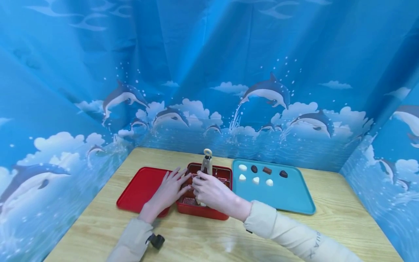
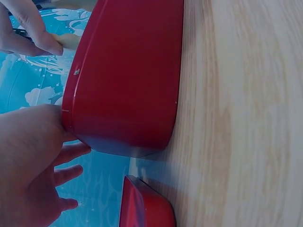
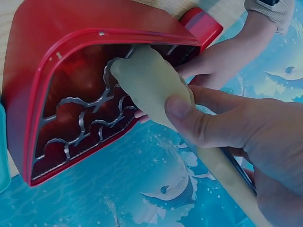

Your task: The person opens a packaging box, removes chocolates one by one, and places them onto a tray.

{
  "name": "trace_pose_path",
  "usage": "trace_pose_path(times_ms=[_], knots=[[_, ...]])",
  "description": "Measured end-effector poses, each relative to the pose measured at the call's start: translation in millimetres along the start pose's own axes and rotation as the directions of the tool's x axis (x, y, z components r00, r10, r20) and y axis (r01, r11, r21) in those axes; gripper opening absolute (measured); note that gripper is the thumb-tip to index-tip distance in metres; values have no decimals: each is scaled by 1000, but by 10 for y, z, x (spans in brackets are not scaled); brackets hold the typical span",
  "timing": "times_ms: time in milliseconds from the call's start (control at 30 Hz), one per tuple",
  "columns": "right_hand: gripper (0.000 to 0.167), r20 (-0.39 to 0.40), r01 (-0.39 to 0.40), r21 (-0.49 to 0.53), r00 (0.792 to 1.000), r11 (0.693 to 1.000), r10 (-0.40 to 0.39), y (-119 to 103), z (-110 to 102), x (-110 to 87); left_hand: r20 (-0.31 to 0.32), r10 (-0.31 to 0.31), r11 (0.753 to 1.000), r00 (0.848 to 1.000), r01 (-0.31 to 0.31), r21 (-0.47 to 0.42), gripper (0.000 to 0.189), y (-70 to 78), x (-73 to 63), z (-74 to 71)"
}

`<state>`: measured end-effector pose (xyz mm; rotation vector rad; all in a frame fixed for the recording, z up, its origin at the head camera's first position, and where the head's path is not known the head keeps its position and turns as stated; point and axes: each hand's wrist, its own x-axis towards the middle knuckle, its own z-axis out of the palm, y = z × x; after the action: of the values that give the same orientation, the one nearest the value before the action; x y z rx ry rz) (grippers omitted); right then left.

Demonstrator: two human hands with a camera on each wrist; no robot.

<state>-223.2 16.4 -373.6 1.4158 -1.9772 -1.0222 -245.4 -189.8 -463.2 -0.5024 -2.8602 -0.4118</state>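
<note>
My right hand (image 1: 214, 193) grips a pair of tongs (image 1: 207, 165) with a pale ring at the top end and broad cream-coloured heads (image 3: 149, 85). Thumb and fingers close round the tongs near the heads, which point down into a red box (image 1: 203, 211) with a divided, shiny inner tray. Whether anything sits between the heads I cannot tell. My left hand (image 1: 168, 191) lies at the box's left edge, its fingers spread and extended; in the left wrist view this hand (image 2: 33, 156) is right at the rim.
Left of the box lies a flat red lid (image 1: 140, 189), partly under my left forearm. A turquoise tray (image 1: 284, 196) on the right carries several white and dark chocolates (image 1: 254, 169) along its far side. A dolphin-print curtain (image 1: 209, 72) hangs behind the wooden table (image 1: 183, 240).
</note>
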Motion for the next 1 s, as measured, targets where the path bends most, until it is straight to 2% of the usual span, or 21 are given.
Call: trace_pose_path(times_ms=[133,300,400,567,733,833,1000], knots=[[22,15,-54,30,998,998,54,29,29,-18,-5,14,1000,1000,-14,1,55,-1,1,-1],[12,-33,-114,88,993,990,118,90,66,-54,3,19,1000,1000,-19,-5,53,-8,6,9],[15,-45,-96,67,994,993,100,100,28,-57,14,8,1000,1000,-8,-1,54,-8,8,12],[28,7,-40,18,999,999,40,40,-16,-22,14,-5,1000,1000,5,4,56,0,7,5],[22,-23,7,0,1000,1000,-7,-70,72,-3,10,-6,1000,1000,6,3,54,6,2,0],[22,-34,-2,12,999,1000,2,-81,123,-20,5,-2,1000,1000,2,5,54,9,3,-2],[33,-43,-52,51,998,997,54,15,133,-95,7,1,1000,1000,-1,4,55,14,4,-8]])
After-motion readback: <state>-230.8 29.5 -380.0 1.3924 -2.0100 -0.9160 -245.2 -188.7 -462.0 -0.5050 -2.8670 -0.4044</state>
